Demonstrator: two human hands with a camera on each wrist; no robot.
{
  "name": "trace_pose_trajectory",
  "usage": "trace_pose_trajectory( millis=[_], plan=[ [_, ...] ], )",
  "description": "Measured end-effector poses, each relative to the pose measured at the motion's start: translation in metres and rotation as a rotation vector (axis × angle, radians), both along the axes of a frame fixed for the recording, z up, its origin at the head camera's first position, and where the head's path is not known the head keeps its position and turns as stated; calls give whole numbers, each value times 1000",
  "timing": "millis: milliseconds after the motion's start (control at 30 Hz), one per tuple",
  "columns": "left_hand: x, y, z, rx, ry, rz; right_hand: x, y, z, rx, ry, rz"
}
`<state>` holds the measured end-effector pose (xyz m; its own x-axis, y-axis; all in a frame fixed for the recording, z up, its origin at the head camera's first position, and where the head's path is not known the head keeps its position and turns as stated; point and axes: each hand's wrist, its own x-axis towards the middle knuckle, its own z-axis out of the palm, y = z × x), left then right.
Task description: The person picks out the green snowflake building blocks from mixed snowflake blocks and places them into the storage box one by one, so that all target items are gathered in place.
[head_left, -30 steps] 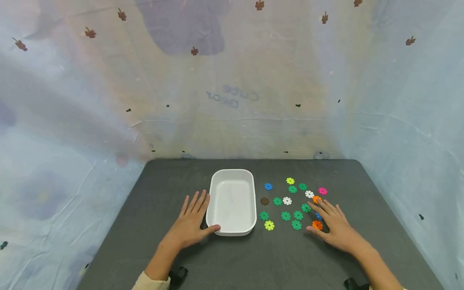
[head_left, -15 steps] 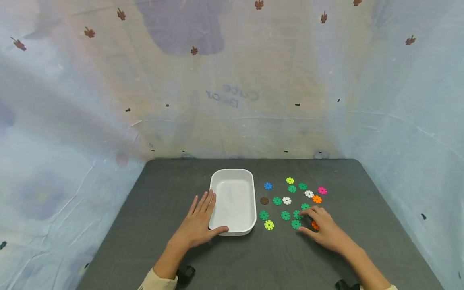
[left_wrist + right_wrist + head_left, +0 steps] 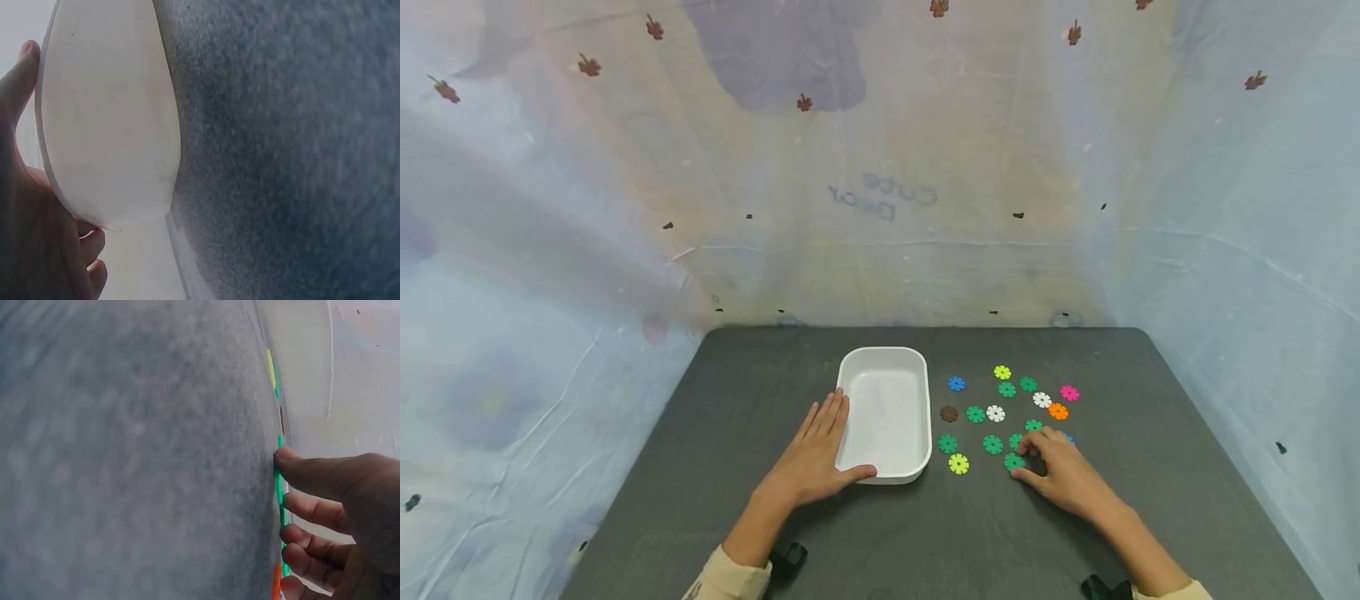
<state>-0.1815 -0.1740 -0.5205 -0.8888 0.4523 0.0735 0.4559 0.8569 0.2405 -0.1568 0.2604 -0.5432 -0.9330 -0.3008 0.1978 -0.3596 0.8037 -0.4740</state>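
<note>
My left hand (image 3: 808,468) rests against the near-left side of a white rectangular tray (image 3: 887,408), fingers straight along its rim and thumb over the near corner. The left wrist view shows the tray's outer wall (image 3: 112,119) close up beside the thumb. My right hand (image 3: 1067,477) is low over the table with bent fingers, thumb and forefinger apart on either side of a green notched disc (image 3: 1014,462). In the right wrist view the thumb touches a green disc (image 3: 279,478). An orange disc (image 3: 277,581) lies below the fingers there; the hand hides it in the head view.
Several flat notched discs lie right of the tray, among them a brown disc (image 3: 949,414), a pink disc (image 3: 1070,392), a yellow disc (image 3: 958,464) and a white disc (image 3: 996,413). The dark grey table (image 3: 760,367) ends at a hanging printed sheet (image 3: 880,275).
My right hand has moved left and its spread fingers have bent, coming to a green disc. The left hand has slid right, farther onto the tray's edge.
</note>
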Motion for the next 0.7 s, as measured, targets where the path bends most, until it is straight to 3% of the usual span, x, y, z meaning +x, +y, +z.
trace_pose_trajectory(
  millis=[200,433,700],
  plan=[
    [-1,-2,-1,30,31,-6,-4,-4,3,-62,-63,30],
    [1,0,3,-14,0,39,-11,-6,13,-177,-222,154],
    [1,0,2,-14,-10,35,-27,-14,31,-230,-204,220]
  ],
)
